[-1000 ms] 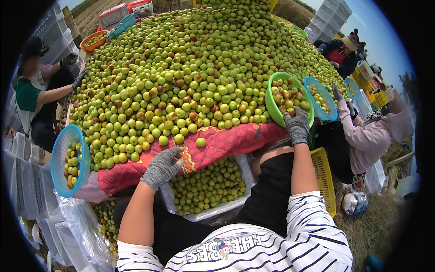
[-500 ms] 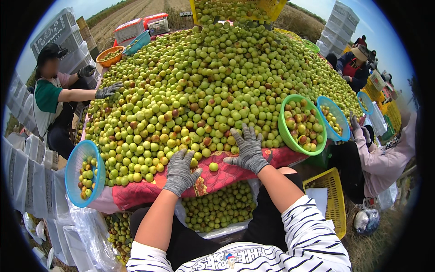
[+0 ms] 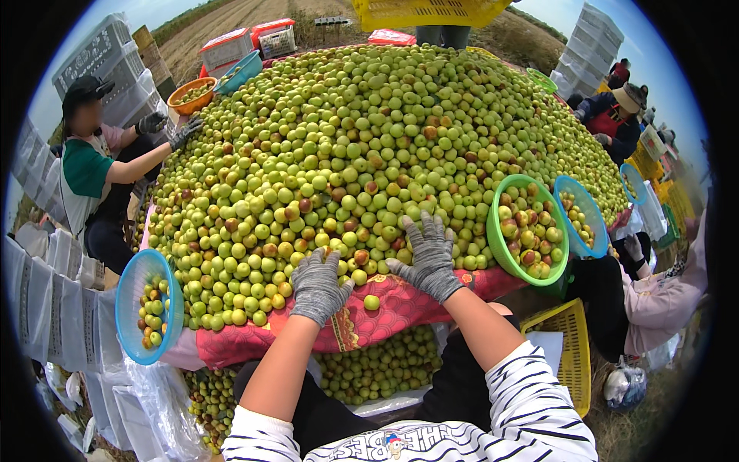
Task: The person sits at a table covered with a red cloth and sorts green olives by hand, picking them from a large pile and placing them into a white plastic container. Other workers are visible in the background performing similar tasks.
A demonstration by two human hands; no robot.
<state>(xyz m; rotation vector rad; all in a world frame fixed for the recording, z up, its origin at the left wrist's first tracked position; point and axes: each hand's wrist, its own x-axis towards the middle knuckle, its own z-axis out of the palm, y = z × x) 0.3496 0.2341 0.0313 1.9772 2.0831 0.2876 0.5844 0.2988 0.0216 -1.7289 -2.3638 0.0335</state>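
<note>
A wide heap of green jujubes point(image 3: 308, 169), some with reddish-brown patches, covers the table in front of me. My left hand point(image 3: 319, 288), in a grey knit glove, rests at the near edge of the heap with its fingers spread. To its right my right hand point(image 3: 429, 259), gloved alike, lies open with its fingertips against the fruit. Neither hand grips anything. Between them one loose jujube point(image 3: 372, 302) sits on the red patterned cloth point(image 3: 385, 327). Below the table edge, between my legs, a lined container holds more jujubes point(image 3: 377, 366).
A green basket point(image 3: 496, 231) and a blue basket point(image 3: 593, 248) of redder fruit stand at right, another blue basket point(image 3: 125, 319) at left. Co-workers sit on both sides. A yellow crate point(image 3: 431, 13) hangs over the far edge; another yellow crate point(image 3: 573, 346) stands by my right leg.
The far yellow crate, tipped with jujubes pouring out before, is now raised and further right, with no fruit falling. The left co-worker's glove has moved farther back. My hands have hardly moved.
</note>
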